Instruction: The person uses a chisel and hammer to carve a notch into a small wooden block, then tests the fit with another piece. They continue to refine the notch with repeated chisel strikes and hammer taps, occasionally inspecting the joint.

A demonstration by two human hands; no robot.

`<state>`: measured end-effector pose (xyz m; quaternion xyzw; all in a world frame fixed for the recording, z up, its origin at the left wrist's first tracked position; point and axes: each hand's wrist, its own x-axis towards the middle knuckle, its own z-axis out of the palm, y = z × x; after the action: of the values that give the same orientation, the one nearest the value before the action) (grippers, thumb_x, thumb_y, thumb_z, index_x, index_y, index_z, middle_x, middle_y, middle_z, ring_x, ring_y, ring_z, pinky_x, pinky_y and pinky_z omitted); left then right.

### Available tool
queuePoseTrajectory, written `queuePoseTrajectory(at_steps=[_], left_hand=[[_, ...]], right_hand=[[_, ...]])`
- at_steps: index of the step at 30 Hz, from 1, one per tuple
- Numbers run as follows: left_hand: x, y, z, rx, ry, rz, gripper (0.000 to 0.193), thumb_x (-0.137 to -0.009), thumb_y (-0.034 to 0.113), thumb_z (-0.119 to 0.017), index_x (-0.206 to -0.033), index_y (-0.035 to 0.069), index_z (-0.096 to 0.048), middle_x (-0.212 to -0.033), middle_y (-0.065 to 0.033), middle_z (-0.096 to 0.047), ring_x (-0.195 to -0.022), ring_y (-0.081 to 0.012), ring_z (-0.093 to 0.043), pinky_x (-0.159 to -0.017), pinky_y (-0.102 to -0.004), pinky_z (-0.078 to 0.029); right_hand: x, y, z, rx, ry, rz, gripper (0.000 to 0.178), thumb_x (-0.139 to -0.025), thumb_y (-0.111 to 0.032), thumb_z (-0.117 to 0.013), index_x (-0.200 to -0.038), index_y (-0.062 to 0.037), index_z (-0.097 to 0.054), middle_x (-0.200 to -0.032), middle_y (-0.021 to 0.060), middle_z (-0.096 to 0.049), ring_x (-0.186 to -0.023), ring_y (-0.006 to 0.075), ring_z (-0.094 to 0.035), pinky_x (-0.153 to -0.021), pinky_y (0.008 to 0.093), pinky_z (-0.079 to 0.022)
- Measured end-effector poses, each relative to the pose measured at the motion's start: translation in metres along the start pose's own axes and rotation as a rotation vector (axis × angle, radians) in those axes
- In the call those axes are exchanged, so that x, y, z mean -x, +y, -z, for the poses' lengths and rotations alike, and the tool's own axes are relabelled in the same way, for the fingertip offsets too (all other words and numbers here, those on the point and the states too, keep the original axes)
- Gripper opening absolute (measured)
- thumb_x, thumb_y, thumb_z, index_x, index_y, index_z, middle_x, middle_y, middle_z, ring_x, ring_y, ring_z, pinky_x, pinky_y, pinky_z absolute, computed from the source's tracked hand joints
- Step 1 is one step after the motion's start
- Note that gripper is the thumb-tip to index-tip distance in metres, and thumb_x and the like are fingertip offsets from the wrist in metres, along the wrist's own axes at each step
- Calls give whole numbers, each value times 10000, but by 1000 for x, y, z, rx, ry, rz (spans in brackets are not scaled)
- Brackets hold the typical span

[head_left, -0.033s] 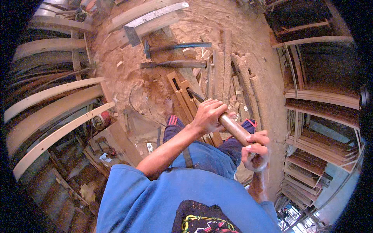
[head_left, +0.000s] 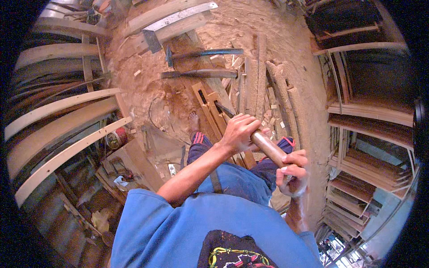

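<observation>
Both my hands are closed round a long chisel [head_left: 269,146] with a thick, round wooden handle. My left hand [head_left: 242,132] wraps its lower part, while my right hand [head_left: 292,173] grips the upper end near my body. Beyond my left fingers the dark metal shaft slants down to a slot in a reddish-brown timber [head_left: 214,103]. How deep the tip sits in the slot is hidden. A second slotted timber [head_left: 200,94] lies alongside on the left. Both timbers run back between my legs.
Ahead lie a hammer [head_left: 208,52] with a blue handle and another long dark-handled tool [head_left: 199,73]. Rough planks [head_left: 260,80] and wood chips cover the sandy floor. Timber racks [head_left: 371,111] stand on the right; long boards [head_left: 67,158] and a panel [head_left: 138,163] are on the left.
My right hand and the upper end of the chisel handle have shifted very slightly left. The timbers and my left hand look unmoved.
</observation>
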<state>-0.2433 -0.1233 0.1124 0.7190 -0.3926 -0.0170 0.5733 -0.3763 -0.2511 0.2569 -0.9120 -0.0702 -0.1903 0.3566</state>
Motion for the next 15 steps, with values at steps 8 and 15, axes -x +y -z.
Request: queuePoseTrajectory(at_steps=[8, 15], left_hand=[[19, -44, 3, -8, 14, -235, 239, -833, 201, -745, -710, 106, -564, -642, -34, -475, -607, -226, -522, -578, -371, -419], [-6, -59, 6, 77, 263, 93, 245, -803, 119, -781, -706, 41, -570, -642, -98, -531, -576, -261, -550, -548, -388, -434]], right_hand=[[16, 8, -39, -59, -48, 129, 407, -685, -133, -863, -991, -254, -623, -1055, 21, -613, -830, 250, -535, -647, 372, -453], [-77, 44, -57, -54, -98, 215, 302, -751, -98, -756, -971, -197, -574, -928, 64, -576, -828, 233, -543, -719, 409, -463]])
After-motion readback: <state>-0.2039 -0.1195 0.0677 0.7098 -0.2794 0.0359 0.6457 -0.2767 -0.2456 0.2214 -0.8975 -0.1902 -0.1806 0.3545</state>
